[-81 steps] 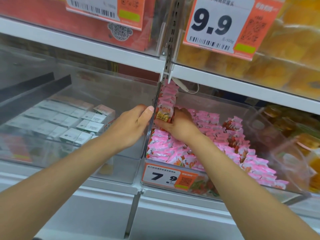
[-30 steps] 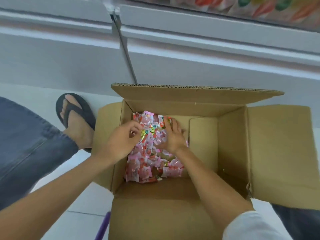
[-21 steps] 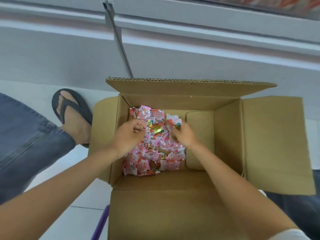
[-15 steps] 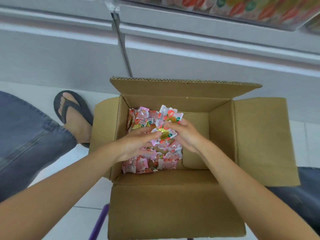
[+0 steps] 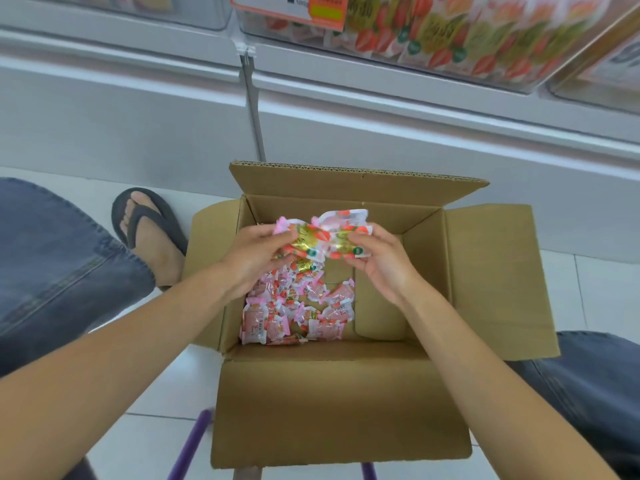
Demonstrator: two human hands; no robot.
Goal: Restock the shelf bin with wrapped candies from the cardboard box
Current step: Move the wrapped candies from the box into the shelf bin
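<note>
Pink-and-red wrapped candies (image 5: 298, 306) still cover the brown cardboard box's (image 5: 346, 403) left floor; left hand (image 5: 254, 258) and right hand (image 5: 382, 263) together grip a bunch.

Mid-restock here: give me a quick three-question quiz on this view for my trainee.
1. True or false: the left hand and the right hand both grip the bunch of wrapped candies.
2. Where in the cardboard box do the loose candies lie? A) left side of its floor B) right side C) on the flaps
3. Fill in: the flip-flop stands to the box's ____.
Key: 1 true; 2 A; 3 left.
</note>
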